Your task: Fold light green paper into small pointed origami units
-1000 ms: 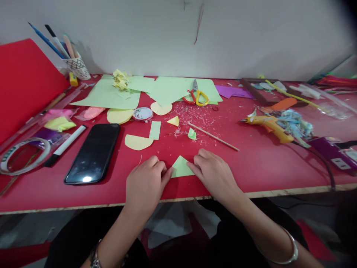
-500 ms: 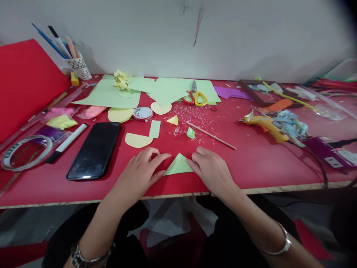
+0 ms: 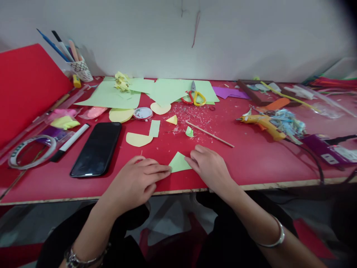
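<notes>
A small light green paper triangle lies near the front edge of the red table. Its left corner is under the fingertips of my left hand, whose fingers stretch out flat and whose thumb is tucked below. My right hand has its fingers curled, with thumb and forefinger closed at the right corner of the paper, partly hiding it. Just beyond lie a small curled green paper piece, a yellow paper wedge and a thin wooden stick.
A black phone, a marker and a tape roll lie to the left. Yellow-handled pliers rest on green paper sheets at the back. A yellow glue gun and a purple power strip sit right.
My left hand has gone from thumb and forefinger apart to fingers laid flat on the paper's left corner. My right hand stays at the right corner. The view has shifted slightly.
</notes>
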